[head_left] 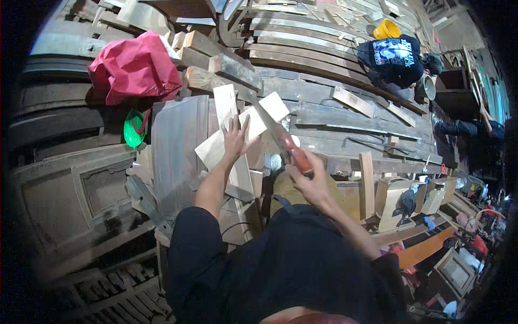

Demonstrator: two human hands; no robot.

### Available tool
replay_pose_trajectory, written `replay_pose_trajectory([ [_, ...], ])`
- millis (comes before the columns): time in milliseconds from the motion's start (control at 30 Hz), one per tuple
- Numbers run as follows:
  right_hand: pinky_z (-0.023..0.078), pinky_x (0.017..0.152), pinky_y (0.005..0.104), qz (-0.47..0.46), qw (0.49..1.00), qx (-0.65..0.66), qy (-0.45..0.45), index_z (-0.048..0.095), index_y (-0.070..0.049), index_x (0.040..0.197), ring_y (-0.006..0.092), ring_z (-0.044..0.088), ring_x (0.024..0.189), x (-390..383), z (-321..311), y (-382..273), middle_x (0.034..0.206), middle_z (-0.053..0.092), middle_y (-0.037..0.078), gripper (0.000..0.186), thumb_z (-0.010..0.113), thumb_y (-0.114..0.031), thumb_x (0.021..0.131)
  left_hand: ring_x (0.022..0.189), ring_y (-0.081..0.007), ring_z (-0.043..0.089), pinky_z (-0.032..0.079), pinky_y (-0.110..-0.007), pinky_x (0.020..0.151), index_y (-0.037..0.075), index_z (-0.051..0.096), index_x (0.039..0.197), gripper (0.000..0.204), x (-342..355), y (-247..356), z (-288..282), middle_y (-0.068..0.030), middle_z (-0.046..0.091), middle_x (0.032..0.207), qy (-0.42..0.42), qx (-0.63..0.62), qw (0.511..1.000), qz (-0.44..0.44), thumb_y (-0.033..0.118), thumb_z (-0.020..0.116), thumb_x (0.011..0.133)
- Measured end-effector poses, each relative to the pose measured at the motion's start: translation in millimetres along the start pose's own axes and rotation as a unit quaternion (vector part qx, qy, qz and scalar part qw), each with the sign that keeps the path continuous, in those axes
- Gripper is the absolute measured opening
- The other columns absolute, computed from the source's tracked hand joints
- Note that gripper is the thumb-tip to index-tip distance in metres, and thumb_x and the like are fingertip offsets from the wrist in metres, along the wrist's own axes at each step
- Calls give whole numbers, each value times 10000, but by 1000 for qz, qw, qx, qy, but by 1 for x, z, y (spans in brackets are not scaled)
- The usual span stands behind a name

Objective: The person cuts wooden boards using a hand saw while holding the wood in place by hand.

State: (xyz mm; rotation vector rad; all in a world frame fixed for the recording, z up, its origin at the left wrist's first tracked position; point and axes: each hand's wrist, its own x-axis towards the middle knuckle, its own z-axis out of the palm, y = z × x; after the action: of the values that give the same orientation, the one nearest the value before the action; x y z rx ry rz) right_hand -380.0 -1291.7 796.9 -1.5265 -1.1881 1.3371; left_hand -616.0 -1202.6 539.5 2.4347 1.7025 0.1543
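Note:
In my right hand (313, 182) is a handsaw (293, 149), gripped by its reddish-brown handle. Its blade points forward and to the left, and the tip reaches over or beside a pale wooden board (273, 109). My left hand (234, 141) lies with spread fingers on that board, which is set at a slant. Another pale strip of wood (224, 100) crosses the board and runs forward. Whether the saw teeth touch the wood I cannot tell.
A pink sheet or bag (135, 67) and a green plastic item (134, 129) are at the left. Stacked timber blocks (234, 71) stand ahead. Long planks (307, 59) spread beyond. A person in a dark shirt (372, 54) crouches at far right near a yellow bucket (387, 30).

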Motion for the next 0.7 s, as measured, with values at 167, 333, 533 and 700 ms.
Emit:
replay_pose_trajectory([
  [167,484,575,225,147,983,109,12,569,-7,1277,125,616,750,-15,-32,-3,957,622,52,454,720,-209,899,1411,-442,289,226,-700,1069,181,323,1547,931,-43,-12,-6,-276,292,1528,-5,-40,999,-22,523,722,778],
  [333,428,548,213,62,986,99,117,609,-55,1208,57,532,718,-30,-61,-32,854,563,-28,325,695,-129,903,1485,-445,136,99,-699,1134,153,319,1546,905,-49,0,-20,-270,161,1600,-48,-41,996,-68,466,725,801],
  [533,324,430,201,98,956,199,191,566,-45,1116,33,403,513,-45,-86,13,672,451,-47,218,640,-41,911,1435,-426,273,168,-611,1158,76,428,1477,733,-68,34,-25,-284,323,1524,31,-186,972,-144,368,693,859],
  [700,312,386,221,167,930,184,271,583,-36,1216,47,405,451,-73,-106,80,665,498,-25,288,624,-67,933,1302,-439,452,363,-453,1102,23,506,1410,722,-113,59,-32,-300,504,1372,2,-379,913,-149,348,751,814],
])
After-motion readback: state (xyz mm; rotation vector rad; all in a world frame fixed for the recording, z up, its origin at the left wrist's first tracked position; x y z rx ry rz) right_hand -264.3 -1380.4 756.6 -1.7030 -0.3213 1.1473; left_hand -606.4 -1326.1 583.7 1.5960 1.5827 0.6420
